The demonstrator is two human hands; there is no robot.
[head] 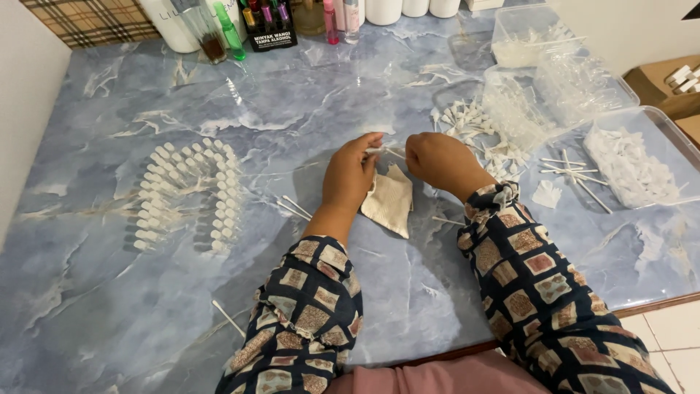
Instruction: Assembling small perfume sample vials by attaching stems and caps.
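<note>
Head view, looking down at the blue marbled counter (109, 292). My left hand (350, 175) and right hand (437, 160) meet at centre, fingertips pinched together on a small clear vial with a white cap (379, 150); a thin white stick (396, 153) pokes out between the two grips. Both hands are closed to a fine pinch, nothing else in them. The vial sits in the air just above a beige cloth (389, 201), which lies flat under my wrists.

Handling, as I judge it: the vial looks light, thin-walled and slick, likely to slip or crack if squeezed. Best taken by the cap and the barrel end, with fingertips only. The stick seems stiff but slender, easy to bend.

At 9 o'clock from my hands, a fan of capped vials (186, 193) lies in rows. At 2 to 3 o'clock, a heap of loose white caps and sticks (474, 128), then clear plastic tubs (620, 157) of parts. At 12 o'clock, along the back edge, small coloured bottles (233, 29) and white containers (383, 9). Stray sticks (295, 208) lie near my left wrist, another at 7 o'clock (228, 319).
</note>
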